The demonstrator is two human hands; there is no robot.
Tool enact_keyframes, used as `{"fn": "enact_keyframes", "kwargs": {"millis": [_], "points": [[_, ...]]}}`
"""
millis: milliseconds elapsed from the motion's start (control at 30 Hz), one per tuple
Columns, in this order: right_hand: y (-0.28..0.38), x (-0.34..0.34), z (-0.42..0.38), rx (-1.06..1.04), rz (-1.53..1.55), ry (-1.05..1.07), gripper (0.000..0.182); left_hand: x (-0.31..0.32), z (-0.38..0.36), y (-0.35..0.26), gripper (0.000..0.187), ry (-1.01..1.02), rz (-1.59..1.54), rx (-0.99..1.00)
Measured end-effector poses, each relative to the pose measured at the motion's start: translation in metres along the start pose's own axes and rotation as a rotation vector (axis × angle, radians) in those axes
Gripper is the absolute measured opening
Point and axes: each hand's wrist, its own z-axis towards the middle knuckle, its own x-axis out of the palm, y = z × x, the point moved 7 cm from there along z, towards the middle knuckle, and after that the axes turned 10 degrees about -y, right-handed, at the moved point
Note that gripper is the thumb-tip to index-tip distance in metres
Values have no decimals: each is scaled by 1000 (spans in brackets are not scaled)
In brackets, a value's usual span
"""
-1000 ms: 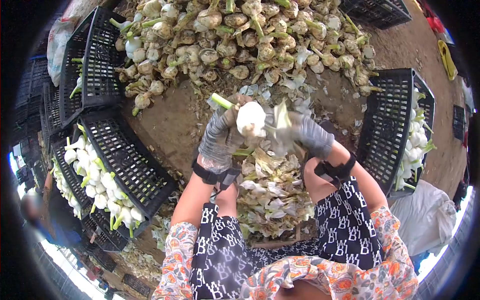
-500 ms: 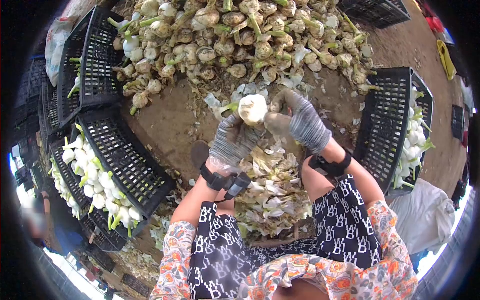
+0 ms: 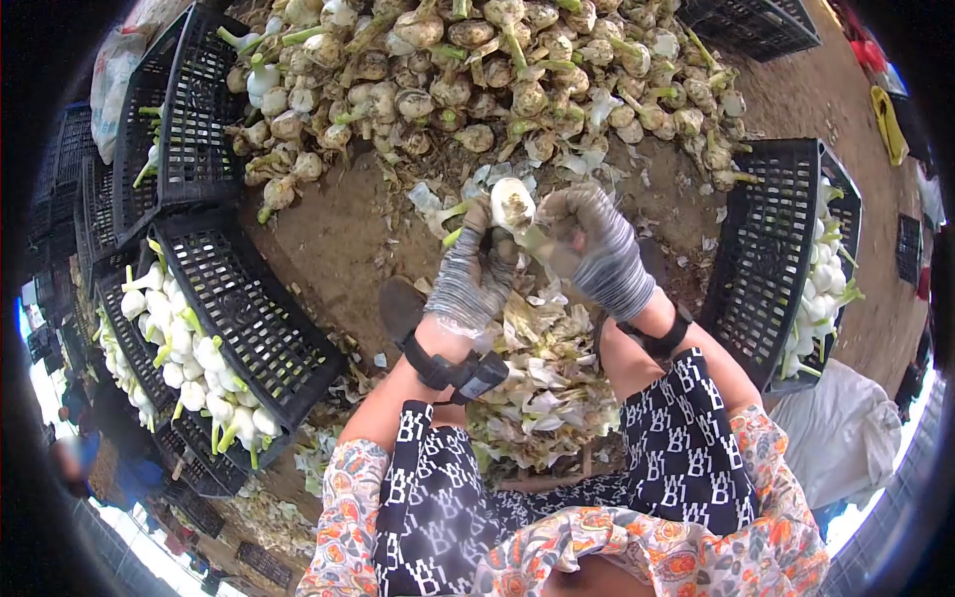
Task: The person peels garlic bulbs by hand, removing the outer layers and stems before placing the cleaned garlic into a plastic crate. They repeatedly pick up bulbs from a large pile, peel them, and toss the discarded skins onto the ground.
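Observation:
A white garlic bulb (image 3: 512,202) with a brownish root end sits in the fingers of my left hand (image 3: 475,267), its green stem poking out on the left. My right hand (image 3: 602,249), in a grey knitted glove like the other, is just right of the bulb, fingers bent together; what they hold, if anything, is blurred. Beyond both hands lies a heap of unpeeled garlic (image 3: 477,80). Loose peeled skins (image 3: 542,388) are piled below them, between my knees.
Black crates with white garlic stand at the left (image 3: 249,323) and right (image 3: 766,259). Another crate (image 3: 204,119) is at the upper left, and one (image 3: 751,25) at the upper right. A white sack (image 3: 836,428) lies at the lower right. Blurred person at far left (image 3: 75,458).
The bulb has turned so its root end faces up, and my left fingers now rise along its left side. My right hand has shifted slightly down and its fingers have changed position.

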Motion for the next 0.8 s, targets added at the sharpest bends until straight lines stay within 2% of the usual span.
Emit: {"fn": "enact_keyframes", "kwargs": {"millis": [67, 133, 233, 333, 367, 400, 467, 567, 667, 700, 767, 800], "points": [[-2, 8, -3, 36, -10, 73, 32, 0, -6, 0, 23, -80, 66, 110], [0, 11, -4, -47, -60, 87, 32, 5, -16, -3, 21, -143, 157, 244], [10, 13, -3, -308, -165, 26, 26, 11, -28, -11, 20, -212, 364, 367], [-1, 1, 4, -106, -24, -21, 23, 13, -28, -17, 21, -189, 410, 468], [-14, -10, 10, -96, -81, -135, 19, 14, -28, -19, 22, -168, 399, 492], [-34, -20, 14, 90, -83, -235, 16, 14, -29, -20, 22, -164, 431, 496], [-43, -27, 14, 92, -191, -181, 16, 16, -32, -21, 22, -155, 491, 507], [-39, -17, 1, 169, -24, -94, 22, 16, -30, -20, 26, -124, 440, 452], [-55, -7, 4, 418, 376, -141, 29, 11, -19, -13, 26, 18, 365, 390], [-45, -11, 10, 263, 341, -180, 34, 9, -14, -10, 26, 87, 347, 367], [-39, -7, 14, 232, 482, -177, 31, 3, 0, -7, 30, 174, 340, 325], [-41, -3, 13, 279, 500, -105, 29, -1, 5, -6, 33, 216, 333, 303]]}}
